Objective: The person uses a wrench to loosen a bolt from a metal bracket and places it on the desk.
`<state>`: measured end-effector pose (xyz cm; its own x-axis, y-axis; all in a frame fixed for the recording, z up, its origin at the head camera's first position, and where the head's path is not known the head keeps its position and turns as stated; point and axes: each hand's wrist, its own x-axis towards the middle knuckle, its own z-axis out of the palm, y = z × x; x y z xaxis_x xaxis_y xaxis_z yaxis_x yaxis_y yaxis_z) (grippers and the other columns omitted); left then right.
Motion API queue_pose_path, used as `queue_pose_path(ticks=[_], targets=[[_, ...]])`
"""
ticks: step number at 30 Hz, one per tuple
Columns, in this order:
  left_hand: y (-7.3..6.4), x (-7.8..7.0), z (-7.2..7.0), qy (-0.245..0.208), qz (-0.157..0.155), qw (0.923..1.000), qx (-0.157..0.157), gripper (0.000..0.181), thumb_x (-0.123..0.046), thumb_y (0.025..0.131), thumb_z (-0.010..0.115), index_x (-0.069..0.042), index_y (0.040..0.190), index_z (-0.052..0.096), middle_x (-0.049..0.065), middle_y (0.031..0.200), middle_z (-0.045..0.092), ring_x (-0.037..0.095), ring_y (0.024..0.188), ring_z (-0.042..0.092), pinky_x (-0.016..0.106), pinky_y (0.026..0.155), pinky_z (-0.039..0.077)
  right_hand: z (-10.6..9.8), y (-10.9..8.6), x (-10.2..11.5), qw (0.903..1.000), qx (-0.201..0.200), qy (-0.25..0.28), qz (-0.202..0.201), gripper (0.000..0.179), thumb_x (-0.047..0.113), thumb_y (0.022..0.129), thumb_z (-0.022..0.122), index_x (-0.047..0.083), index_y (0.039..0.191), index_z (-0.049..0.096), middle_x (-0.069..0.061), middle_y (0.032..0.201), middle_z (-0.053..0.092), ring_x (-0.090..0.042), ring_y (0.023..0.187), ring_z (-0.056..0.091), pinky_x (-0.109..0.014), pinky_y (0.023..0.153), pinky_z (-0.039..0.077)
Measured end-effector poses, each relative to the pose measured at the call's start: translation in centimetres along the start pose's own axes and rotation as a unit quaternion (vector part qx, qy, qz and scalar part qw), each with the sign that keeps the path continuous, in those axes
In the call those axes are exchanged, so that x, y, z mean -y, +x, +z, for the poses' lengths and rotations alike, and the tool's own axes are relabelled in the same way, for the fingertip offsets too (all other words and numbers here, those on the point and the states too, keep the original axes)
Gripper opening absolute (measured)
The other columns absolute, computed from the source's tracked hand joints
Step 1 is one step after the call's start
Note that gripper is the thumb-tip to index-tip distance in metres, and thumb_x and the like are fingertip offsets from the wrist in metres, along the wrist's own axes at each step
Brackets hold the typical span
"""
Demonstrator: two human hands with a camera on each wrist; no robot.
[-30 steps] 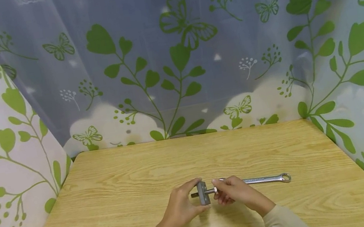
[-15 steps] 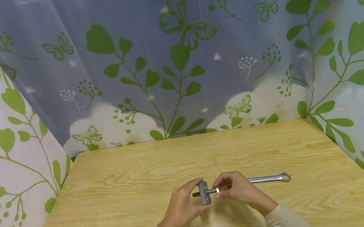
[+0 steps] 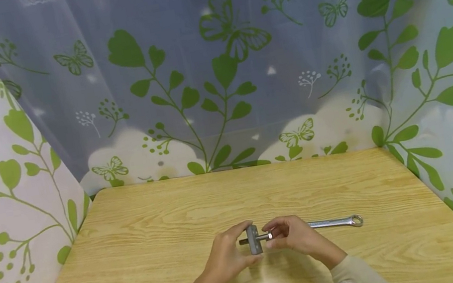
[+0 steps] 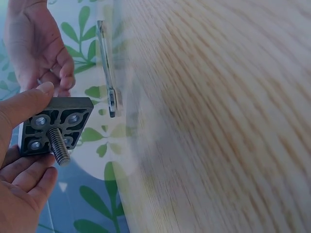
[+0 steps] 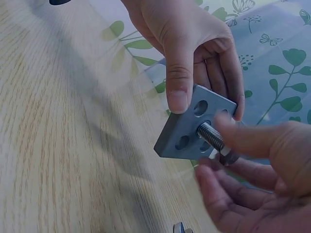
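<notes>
Above the counter (image 3: 155, 225), a grey plate (image 5: 189, 127) and its bolt (image 5: 212, 137) are held between two hands

By its opposite edges, the plate is grasped between the thumb and fingers of the left hand (image 3: 224, 255) and held up off the surface. The bolt is passed through the middle of the plate, among the corner holes; its threaded tip is shown sticking out on the recessed side in the left wrist view. Around the bolt head (image 3: 270, 236), the thumb and fingers of the right hand (image 3: 293, 237) are curled; how firmly it is pinched cannot be told, as the thumb is blurred. Beyond the right hand, and partly hidden by it, a wrench (image 3: 334, 223) is laid on the counter.

Several slips can be foreseen. Should the bolt be turned against resistance, the plate could be twisted round in the left hand, since only its edges are gripped. If the bolt is pushed sideways by uneven finger pressure, binding could be caused in the hole. If the short head is lost by the fingertips, the turn would be wasted. With both parts unsupported from below, a drop onto the counter could follow if the left grip were loosened.
</notes>
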<state>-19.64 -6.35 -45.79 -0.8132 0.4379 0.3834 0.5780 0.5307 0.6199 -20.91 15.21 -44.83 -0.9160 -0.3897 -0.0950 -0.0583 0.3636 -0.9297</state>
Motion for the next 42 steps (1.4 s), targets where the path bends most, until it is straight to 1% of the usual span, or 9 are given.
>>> queue_pose_path(ticks=[5, 10, 16, 19, 22, 28, 35, 39, 42], targets=[[-0.01, -0.01, -0.04, 0.001, 0.000, 1.0000, -0.004, 0.071, -0.013, 0.065, 0.089, 0.002, 0.126, 0.058, 0.016, 0.122, 0.064, 0.029, 0.111, 0.063, 0.036, 0.095, 0.053, -0.04, 0.03, -0.17, 0.9986, 0.025, 0.033, 0.032, 0.050, 0.040, 0.099, 0.052, -0.008, 0.101, 0.064, -0.011, 0.089, 0.067, -0.025, 0.083, 0.066, -0.040, 0.079, 0.059], [0.08, -0.06, -0.01, 0.005, 0.004, 1.0000, -0.003, 0.071, -0.013, 0.065, 0.089, 0.002, 0.126, 0.058, 0.016, 0.122, 0.064, 0.029, 0.110, 0.063, 0.036, 0.094, 0.053, 0.13, 0.11, -0.24, 0.9971, 0.018, 0.046, 0.058, 0.064, 0.051, 0.100, 0.039, -0.007, 0.087, 0.065, -0.004, 0.073, 0.066, -0.016, 0.067, 0.064, -0.035, 0.066, 0.059], [0.11, -0.06, -0.03, 0.002, 0.006, 1.0000, -0.003, 0.070, -0.014, 0.065, 0.089, 0.002, 0.126, 0.057, 0.016, 0.123, 0.064, 0.029, 0.112, 0.062, 0.036, 0.095, 0.053, 0.18, 0.18, -0.33, 0.9986, 0.017, 0.024, 0.043, 0.057, 0.044, 0.099, 0.047, -0.009, 0.086, 0.065, -0.002, 0.068, 0.063, -0.015, 0.063, 0.060, -0.033, 0.062, 0.055], [0.09, -0.01, 0.00, -0.002, 0.005, 1.0000, -0.003, 0.070, -0.013, 0.065, 0.089, 0.002, 0.126, 0.057, 0.016, 0.123, 0.064, 0.029, 0.111, 0.063, 0.037, 0.095, 0.053, 0.05, 0.09, -0.26, 0.9998, 0.009, 0.012, 0.015, 0.041, 0.034, 0.096, 0.058, -0.006, 0.094, 0.065, -0.005, 0.075, 0.064, -0.018, 0.068, 0.061, -0.036, 0.065, 0.055], [0.04, -0.01, -0.03, -0.003, 0.002, 1.0000, -0.002, 0.070, -0.012, 0.065, 0.089, 0.001, 0.127, 0.057, 0.016, 0.122, 0.064, 0.029, 0.110, 0.063, 0.037, 0.095, 0.053, -0.05, 0.00, -0.19, 0.9998, -0.006, -0.001, -0.016, 0.025, 0.022, 0.089, 0.069, -0.001, 0.099, 0.066, -0.008, 0.084, 0.064, -0.018, 0.075, 0.060, -0.032, 0.066, 0.054], [0.16, -0.02, 0.01, 0.002, 0.000, 1.0000, -0.002, 0.071, -0.013, 0.065, 0.089, 0.001, 0.127, 0.057, 0.015, 0.123, 0.064, 0.029, 0.110, 0.063, 0.038, 0.094, 0.053, -0.08, -0.01, -0.15, 0.9985, -0.018, 0.003, -0.051, 0.019, 0.002, 0.083, 0.072, -0.003, 0.100, 0.065, -0.014, 0.090, 0.064, -0.015, 0.077, 0.058, -0.021, 0.065, 0.052], [0.17, -0.19, -0.05, 0.003, -0.004, 1.0000, -0.001, 0.071, -0.013, 0.066, 0.089, 0.000, 0.128, 0.057, 0.015, 0.123, 0.064, 0.029, 0.112, 0.062, 0.038, 0.095, 0.053, -0.08, -0.03, -0.24, 0.9983, -0.017, 0.010, -0.055, 0.022, 0.002, 0.083, 0.072, -0.004, 0.103, 0.065, -0.013, 0.091, 0.064, -0.015, 0.078, 0.058, -0.022, 0.065, 0.053], [0.15, -0.09, -0.02, 0.001, -0.001, 1.0000, -0.003, 0.071, -0.012, 0.065, 0.089, 0.002, 0.127, 0.057, 0.016, 0.123, 0.064, 0.030, 0.112, 0.062, 0.038, 0.095, 0.053, -0.09, -0.14, -0.21, 0.9996, -0.002, 0.006, -0.029, 0.037, 0.014, 0.086, 0.073, -0.004, 0.116, 0.061, -0.013, 0.101, 0.064, -0.017, 0.085, 0.060, -0.028, 0.072, 0.055], [0.14, 0.02, 0.09, 0.001, 0.000, 1.0000, -0.007, 0.071, -0.012, 0.064, 0.090, 0.002, 0.126, 0.058, 0.015, 0.122, 0.064, 0.029, 0.111, 0.063, 0.038, 0.094, 0.053, -0.11, -0.20, -0.24, 0.9997, 0.011, 0.019, -0.008, 0.046, 0.026, 0.092, 0.066, -0.007, 0.123, 0.057, -0.016, 0.105, 0.065, -0.025, 0.091, 0.064, -0.036, 0.079, 0.057]])
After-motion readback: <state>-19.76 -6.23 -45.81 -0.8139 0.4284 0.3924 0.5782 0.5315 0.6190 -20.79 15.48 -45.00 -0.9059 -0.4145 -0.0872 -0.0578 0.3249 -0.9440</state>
